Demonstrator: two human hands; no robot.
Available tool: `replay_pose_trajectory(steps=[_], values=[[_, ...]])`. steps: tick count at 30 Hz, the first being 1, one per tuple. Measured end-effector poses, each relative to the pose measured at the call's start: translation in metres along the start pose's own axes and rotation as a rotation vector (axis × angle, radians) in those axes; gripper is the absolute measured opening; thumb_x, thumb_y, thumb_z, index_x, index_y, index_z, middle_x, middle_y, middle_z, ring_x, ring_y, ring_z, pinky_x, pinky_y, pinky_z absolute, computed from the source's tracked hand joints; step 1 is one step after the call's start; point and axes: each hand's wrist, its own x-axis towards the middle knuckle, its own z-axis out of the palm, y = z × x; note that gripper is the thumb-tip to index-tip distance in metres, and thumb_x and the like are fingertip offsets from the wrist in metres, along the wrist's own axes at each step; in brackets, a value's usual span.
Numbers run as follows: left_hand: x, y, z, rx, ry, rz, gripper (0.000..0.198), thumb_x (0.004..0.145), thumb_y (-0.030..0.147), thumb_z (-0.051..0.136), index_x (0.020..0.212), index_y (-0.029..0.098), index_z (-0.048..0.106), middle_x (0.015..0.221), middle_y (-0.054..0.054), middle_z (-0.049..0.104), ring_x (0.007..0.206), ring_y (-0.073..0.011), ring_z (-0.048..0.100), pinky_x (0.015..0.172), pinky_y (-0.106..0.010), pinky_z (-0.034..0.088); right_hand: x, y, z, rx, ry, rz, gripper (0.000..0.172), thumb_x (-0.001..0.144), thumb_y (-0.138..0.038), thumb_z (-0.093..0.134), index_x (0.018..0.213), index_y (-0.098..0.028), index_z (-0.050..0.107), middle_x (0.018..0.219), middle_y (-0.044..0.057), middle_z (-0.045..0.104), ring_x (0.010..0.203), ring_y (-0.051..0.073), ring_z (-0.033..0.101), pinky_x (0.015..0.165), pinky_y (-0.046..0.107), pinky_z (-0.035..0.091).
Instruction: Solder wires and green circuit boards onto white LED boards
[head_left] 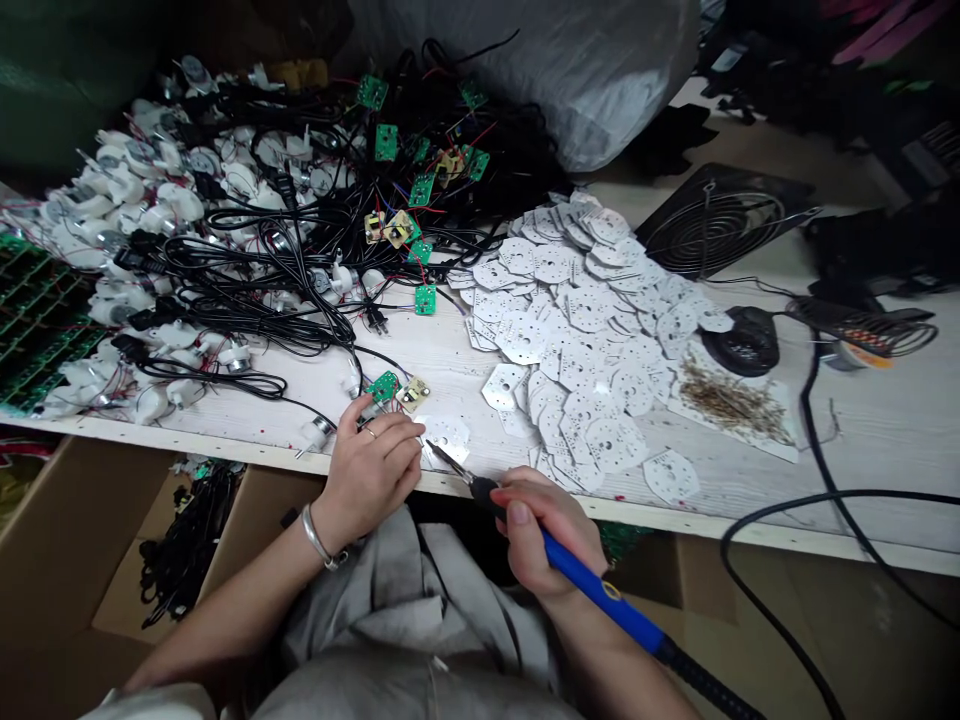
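Note:
My right hand (551, 530) is closed around the blue handle of a soldering iron (577, 565). The iron's metal tip reaches over a white octagonal circuit board (448, 438) at the table's front edge. At the left side of that board, my left hand (379, 460) has its fingers bent and pressed together; what they pinch is hidden. Just beyond those fingers lie a green circuit board (384, 387) and a small tan circuit board (416, 393), joined by wires. A small motor (319, 430) with a metal shaft rests left of my left hand.
White boards (592, 330) are heaped right of centre. White motors (172, 200) and bundled black cables (247, 315) cover the left. A coiled iron stand (709, 220) and a tray of brown debris (739, 395) stand at right. A cardboard box (292, 490) sits below the edge.

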Motion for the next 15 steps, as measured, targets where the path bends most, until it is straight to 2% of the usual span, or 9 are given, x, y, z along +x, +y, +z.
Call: replay_pose_trajectory(steps=[4,8,15], values=[[0.0003,-0.0001,0.0001,-0.008,0.006,0.005,0.011,0.083,0.013,0.055,0.083,0.021,0.063,0.094,0.001,0.075,0.092,-0.0173,0.068,0.108,-0.05,0.03,-0.0021,0.0007,0.0,-0.018,0.017,0.021,0.017,0.085,-0.012,0.051,0.09,-0.022,0.064,0.067,0.0,0.066,0.062,0.017,0.064,0.058,0.03,0.056],[0.0006,0.0,-0.0002,-0.007,0.023,0.001,0.011,0.083,0.013,0.056,0.083,0.021,0.063,0.093,0.002,0.075,0.09,-0.0165,0.068,0.107,-0.048,0.031,-0.0043,0.0004,0.0007,0.008,-0.017,0.023,0.015,0.085,-0.013,0.051,0.089,-0.022,0.063,0.067,-0.001,0.065,0.059,0.015,0.062,0.057,0.03,0.055],[0.0023,0.0008,-0.0011,-0.007,0.04,0.01,0.012,0.084,0.013,0.054,0.08,0.021,0.062,0.09,0.002,0.075,0.088,-0.0164,0.068,0.106,-0.048,0.032,-0.0094,0.0037,0.0007,0.017,-0.003,0.041,0.017,0.085,-0.012,0.052,0.09,-0.021,0.065,0.067,0.0,0.064,0.064,0.016,0.063,0.059,0.031,0.054]])
